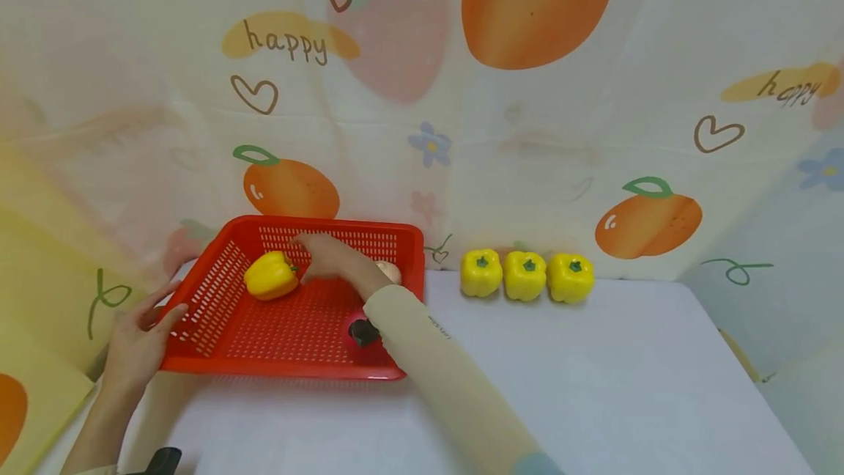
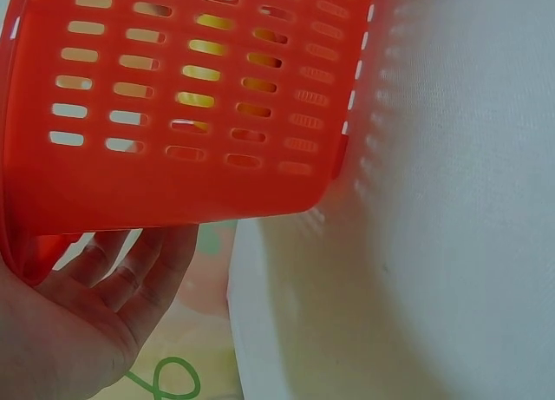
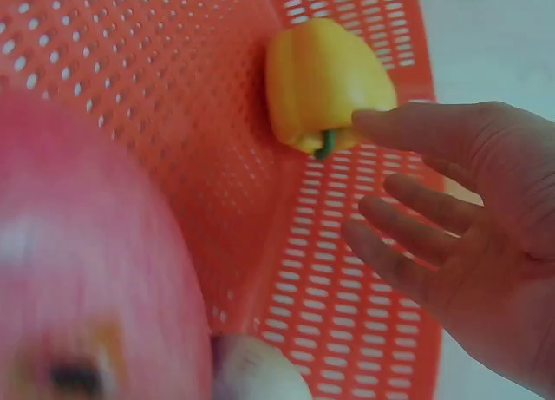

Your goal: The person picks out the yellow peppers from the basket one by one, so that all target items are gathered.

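A red plastic basket [image 1: 283,368] with slotted walls stands at the left of the table. My left hand [image 1: 141,336] grips its left rim, the fingers [image 2: 156,278] on the outside under the edge. Inside, a yellow bell pepper [image 1: 270,277] lies on its side by the left wall, its green stem toward my right hand [image 1: 332,259]. That hand is over the basket with fingers spread and relaxed, holding nothing; in the right wrist view its thumb tip overlaps the pepper. A large pink-red round fruit [image 3: 95,235] and a pale round vegetable [image 3: 264,374] lie at the basket's right side.
Three yellow bell peppers [image 1: 480,273] stand in a row at the back of the white table [image 1: 593,380], right of the basket. A fruit-patterned cloth [image 1: 369,145] hangs behind. My right sleeve [image 1: 448,372] crosses the basket's right rim.
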Tool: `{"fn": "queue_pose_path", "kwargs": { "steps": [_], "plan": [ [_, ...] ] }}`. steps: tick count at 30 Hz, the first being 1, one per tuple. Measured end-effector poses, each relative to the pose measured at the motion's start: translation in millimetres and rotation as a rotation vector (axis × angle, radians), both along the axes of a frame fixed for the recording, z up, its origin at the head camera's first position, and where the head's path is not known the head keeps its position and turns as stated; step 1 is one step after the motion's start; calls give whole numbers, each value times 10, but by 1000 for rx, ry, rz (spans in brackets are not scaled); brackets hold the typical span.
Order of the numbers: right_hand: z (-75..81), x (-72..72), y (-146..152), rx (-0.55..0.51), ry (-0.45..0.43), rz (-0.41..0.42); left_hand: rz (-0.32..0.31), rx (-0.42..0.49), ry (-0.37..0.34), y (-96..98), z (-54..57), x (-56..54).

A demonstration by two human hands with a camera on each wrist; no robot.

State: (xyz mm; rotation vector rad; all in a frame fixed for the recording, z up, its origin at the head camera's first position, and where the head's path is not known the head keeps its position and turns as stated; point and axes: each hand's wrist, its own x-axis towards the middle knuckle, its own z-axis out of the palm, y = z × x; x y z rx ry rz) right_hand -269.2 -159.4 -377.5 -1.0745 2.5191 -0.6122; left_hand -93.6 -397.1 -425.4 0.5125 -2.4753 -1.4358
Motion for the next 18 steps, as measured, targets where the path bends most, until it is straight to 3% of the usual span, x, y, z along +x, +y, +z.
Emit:
{"fn": "queue_pose_path", "kwargs": {
  "steps": [9, 18],
  "plan": [
    [-153, 0, -232, 24, -41, -53, -15, -6, 21, -36, 4, -1],
    [-188, 62, -290, -6, -129, 5, -23, 37, 40, -40, 3, 0]
  ]
}}
